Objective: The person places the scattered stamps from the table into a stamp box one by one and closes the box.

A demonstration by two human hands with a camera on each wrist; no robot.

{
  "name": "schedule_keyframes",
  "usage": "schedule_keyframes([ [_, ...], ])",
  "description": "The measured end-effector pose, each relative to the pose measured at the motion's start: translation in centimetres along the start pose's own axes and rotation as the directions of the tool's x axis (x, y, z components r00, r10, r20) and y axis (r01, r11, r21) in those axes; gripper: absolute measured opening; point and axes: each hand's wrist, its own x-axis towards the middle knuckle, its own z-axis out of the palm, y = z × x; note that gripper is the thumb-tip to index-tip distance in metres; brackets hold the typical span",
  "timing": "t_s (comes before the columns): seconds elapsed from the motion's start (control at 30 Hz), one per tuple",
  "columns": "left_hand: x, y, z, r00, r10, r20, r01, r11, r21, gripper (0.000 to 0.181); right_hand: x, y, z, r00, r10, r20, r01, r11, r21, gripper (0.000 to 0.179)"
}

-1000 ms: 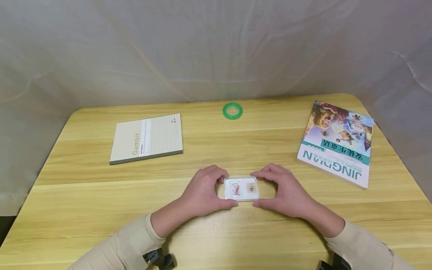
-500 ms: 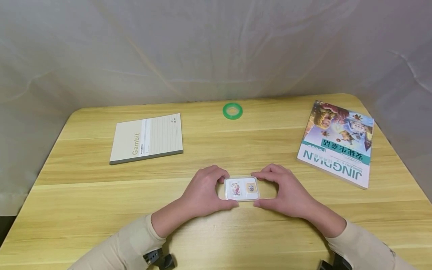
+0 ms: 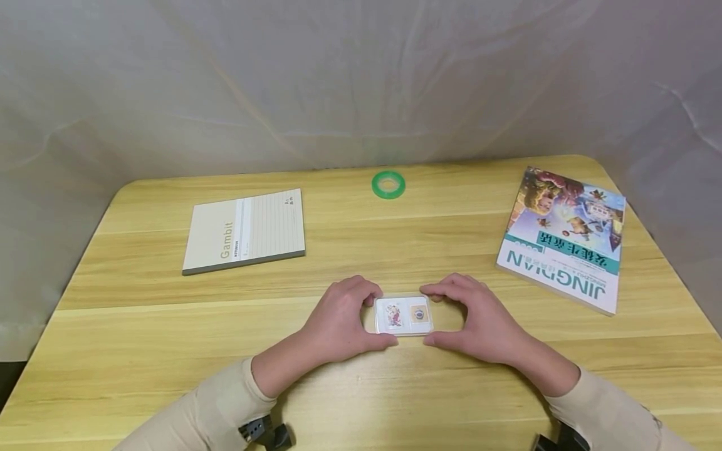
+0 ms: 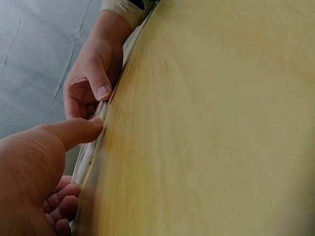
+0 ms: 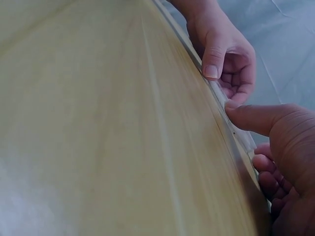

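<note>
A small flat clear-edged case (image 3: 403,326), white inside with two little pictures, lies at the near middle of the wooden table. My left hand (image 3: 341,322) grips its left end, thumb on the near edge and fingers at the far edge. On the opposite end my right hand (image 3: 482,322) holds it the same way. In the left wrist view the case (image 4: 86,157) shows edge-on, low against the tabletop. From the right wrist view, the thumb presses the near side of the case (image 5: 241,140). Whether its underside touches the wood cannot be told.
A beige notebook (image 3: 245,232) lies at the left. Toward the back edge sits a green tape roll (image 3: 378,188). A colourful book (image 3: 564,241) lies upside down to me at the right. Grey cloth (image 3: 361,81) hangs behind the table (image 3: 361,401).
Almost nothing differs. Both hands keep their grip on the case, which stays at the same spot.
</note>
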Motion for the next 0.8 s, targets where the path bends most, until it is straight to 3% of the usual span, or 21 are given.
schedule_keyframes([
  [0.8, -0.4, -0.3, -1.1, 0.995, 0.018, 0.094, -0.016, 1.000, -0.017, 0.064, 0.0, 0.0, 0.0, 1.000, -0.011, 0.009, 0.012, 1.000, -0.022, 0.063],
])
